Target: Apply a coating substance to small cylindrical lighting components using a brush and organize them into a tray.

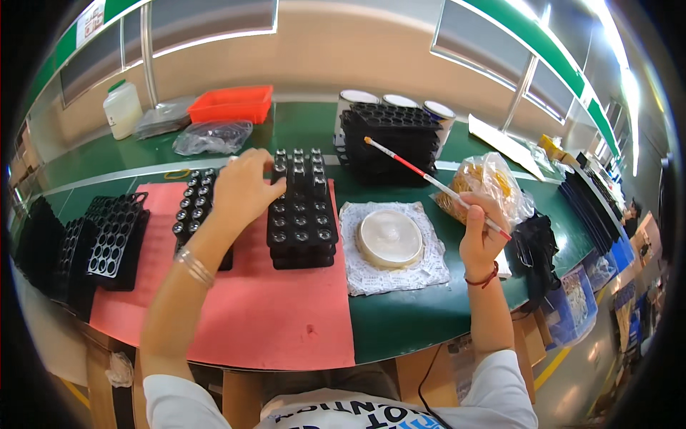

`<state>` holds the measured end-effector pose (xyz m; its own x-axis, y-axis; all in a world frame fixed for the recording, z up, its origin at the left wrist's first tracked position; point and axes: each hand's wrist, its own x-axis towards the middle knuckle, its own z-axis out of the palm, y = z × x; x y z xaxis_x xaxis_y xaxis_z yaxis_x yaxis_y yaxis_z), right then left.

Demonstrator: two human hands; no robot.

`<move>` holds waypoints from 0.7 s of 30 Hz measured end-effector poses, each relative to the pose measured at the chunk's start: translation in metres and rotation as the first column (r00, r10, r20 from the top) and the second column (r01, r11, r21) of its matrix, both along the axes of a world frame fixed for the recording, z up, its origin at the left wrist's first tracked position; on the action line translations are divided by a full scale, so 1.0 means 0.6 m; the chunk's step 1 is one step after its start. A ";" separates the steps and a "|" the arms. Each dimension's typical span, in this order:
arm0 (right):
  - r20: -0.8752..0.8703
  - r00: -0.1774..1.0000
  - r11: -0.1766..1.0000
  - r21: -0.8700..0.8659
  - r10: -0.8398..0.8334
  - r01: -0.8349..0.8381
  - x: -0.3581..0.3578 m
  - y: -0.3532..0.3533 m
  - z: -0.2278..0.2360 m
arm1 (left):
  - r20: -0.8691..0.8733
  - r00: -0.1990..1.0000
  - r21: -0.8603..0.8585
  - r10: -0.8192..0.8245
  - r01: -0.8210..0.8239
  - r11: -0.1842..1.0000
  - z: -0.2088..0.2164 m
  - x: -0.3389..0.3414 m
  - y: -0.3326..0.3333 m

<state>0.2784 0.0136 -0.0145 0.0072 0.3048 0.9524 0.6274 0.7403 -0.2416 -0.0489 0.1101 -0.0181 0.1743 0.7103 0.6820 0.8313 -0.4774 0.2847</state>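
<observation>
My right hand point(480, 229) is closed around a thin brush point(418, 170) with a red and white handle. Its tan tip points up and left, above the table. My left hand point(246, 187) reaches between two black trays, its thumb and forefinger apart at the left edge of the right-hand tray point(301, 247). This stacked tray carries rows of small round parts with shiny tops. More such parts fill the left-hand tray point(193, 207), partly covered by my left hand and forearm. A round, pale lidded dish point(390, 238) sits on a printed cloth pad point(357, 282) between my hands.
A pink mat point(286, 314) lies under the trays on the green table point(400, 336). More black trays point(114, 239) stand left; a tray stack point(389, 139) fronts several cans. Behind are a red bin point(232, 105) and a jug point(123, 111). A plastic bag point(493, 182) lies beside my right hand.
</observation>
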 end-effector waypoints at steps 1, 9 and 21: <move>0.030 0.999 1.000 0.007 0.011 -0.011 0.005 0.000 -0.008 | 0.036 0.997 0.069 -0.070 0.068 0.995 0.007 0.001 -0.015; -0.066 0.989 0.983 0.139 0.131 -0.121 0.020 -0.011 -0.012 | 0.077 0.768 -0.131 -0.635 0.640 0.757 -0.086 0.015 -0.179; 0.175 0.985 0.963 0.262 0.007 -0.054 0.003 -0.018 -0.029 | 0.313 0.758 -0.452 -0.572 0.649 0.612 -0.114 0.007 -0.170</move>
<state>0.2803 0.0027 -0.0318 -0.1682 0.0388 0.9850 0.6184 0.7823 0.0748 -0.0444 0.0080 -0.0864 0.6388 0.7072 0.3030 0.3397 -0.6127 0.7136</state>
